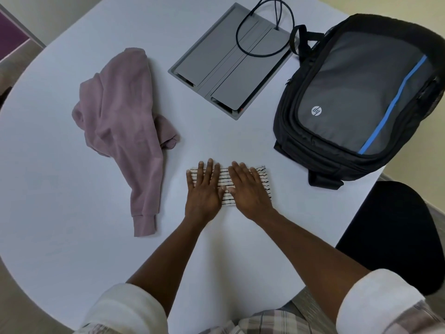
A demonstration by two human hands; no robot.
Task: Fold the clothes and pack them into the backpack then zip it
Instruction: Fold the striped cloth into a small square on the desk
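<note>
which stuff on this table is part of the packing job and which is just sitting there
Job: striped cloth under both flat hands (left hand, right hand); pink sweatshirt, unfolded; backpack.

Lying about: grey cable box set in the table, black cable, black chair.

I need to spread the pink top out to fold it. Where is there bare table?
Bare table lies left of the pink top and between it and the hands. Crowded: far side, between the grey panel and backpack.

Folded cloth [230, 186] on table [60, 213], near front edge; left hand [203, 189] and right hand [248, 191] flat on it, side by side. Sweatshirt [120, 121] left. Backpack [356, 97] right rear. Cable hatch [231, 63] behind centre.
</note>
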